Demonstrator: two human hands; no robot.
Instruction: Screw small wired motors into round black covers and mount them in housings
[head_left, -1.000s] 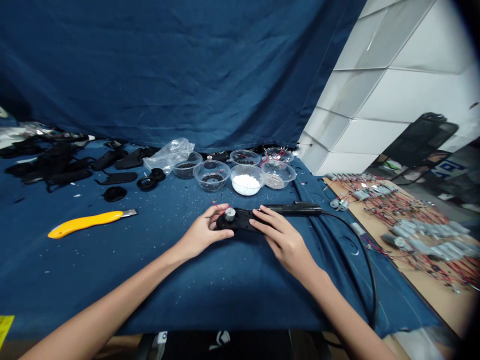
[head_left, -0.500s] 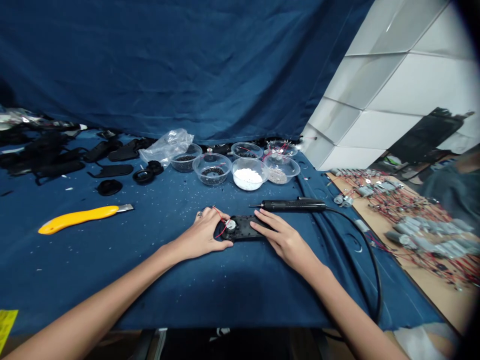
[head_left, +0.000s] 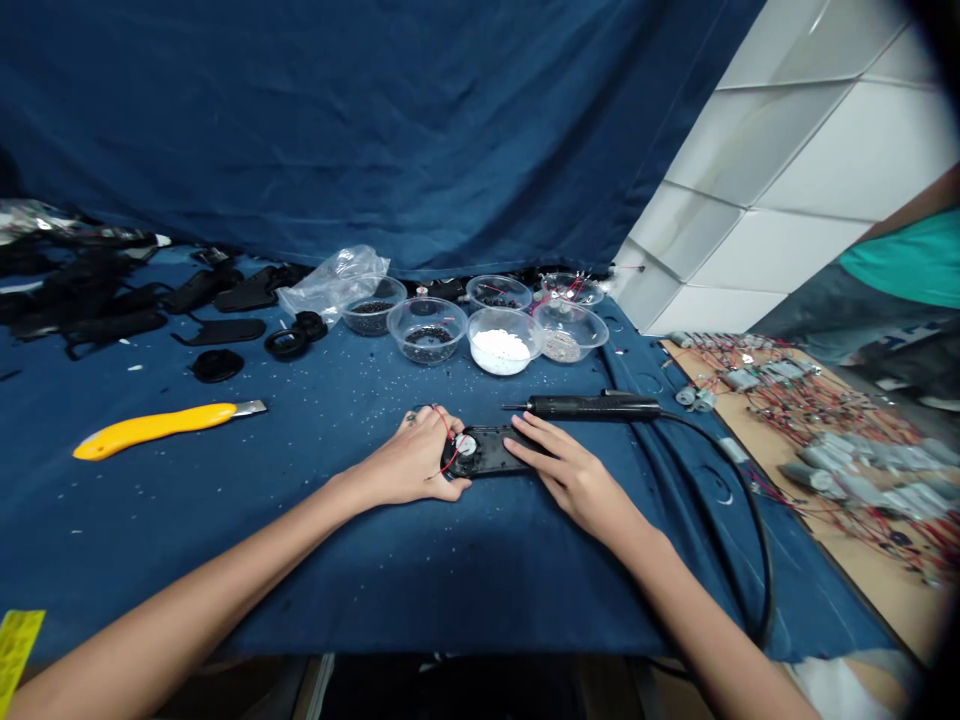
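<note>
So the black casing (head_left: 491, 452) is right in front of the person, between both hands, on or just over the tabletop (head_left: 360, 590). The left hand (head_left: 420, 455) has its fingers curled round the end with the round motor-like part (head_left: 466, 444), I guess to stop it shifting. The right hand (head_left: 574, 475) lays its fingers over the other end; can't tell if they're really gripping. Black electric screwdriver (head_left: 592, 406) lies just behind, probably for easy reach.
</note>
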